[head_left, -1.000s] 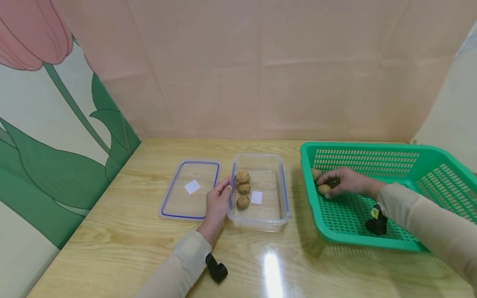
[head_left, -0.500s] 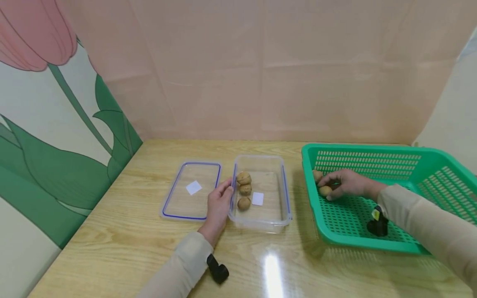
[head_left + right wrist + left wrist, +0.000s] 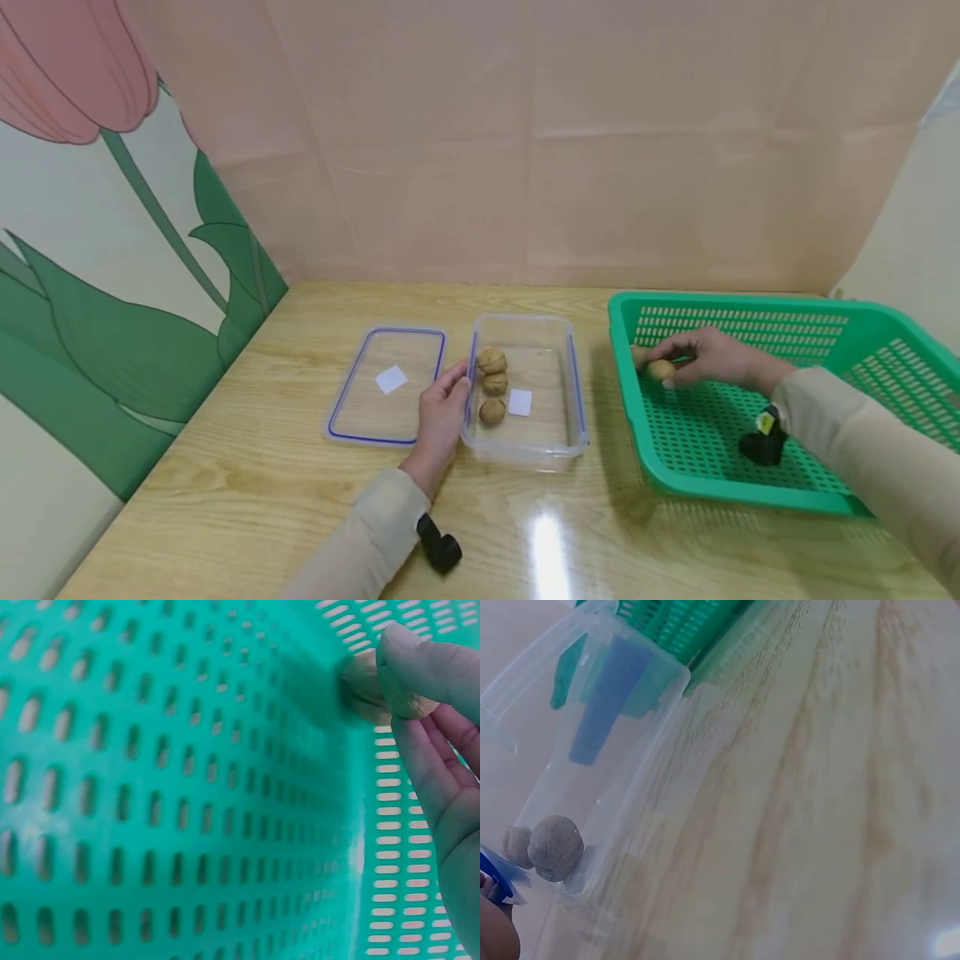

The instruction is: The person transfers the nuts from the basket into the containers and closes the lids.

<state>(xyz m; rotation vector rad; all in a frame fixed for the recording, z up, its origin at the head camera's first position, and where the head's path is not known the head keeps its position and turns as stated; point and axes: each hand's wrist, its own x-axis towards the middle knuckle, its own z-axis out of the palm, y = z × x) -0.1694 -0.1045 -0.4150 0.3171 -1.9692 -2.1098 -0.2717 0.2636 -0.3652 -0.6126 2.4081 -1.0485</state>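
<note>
head view shows the right hand (image 3: 712, 360) pinching a round tan walnut (image 3: 661, 371) inside a slotted green plastic basket (image 3: 750, 492), where a steady fingertip hold should serve best, as the left hand (image 3: 439, 417) grips a clear rectangular plastic container (image 3: 521, 451)

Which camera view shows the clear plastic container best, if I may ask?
The head view: it shows nearly the whole clear plastic container from above, three walnuts inside and the left hand at its side. The left wrist view shows only part, cut off at the picture's edge; the right wrist view shows none.
</note>
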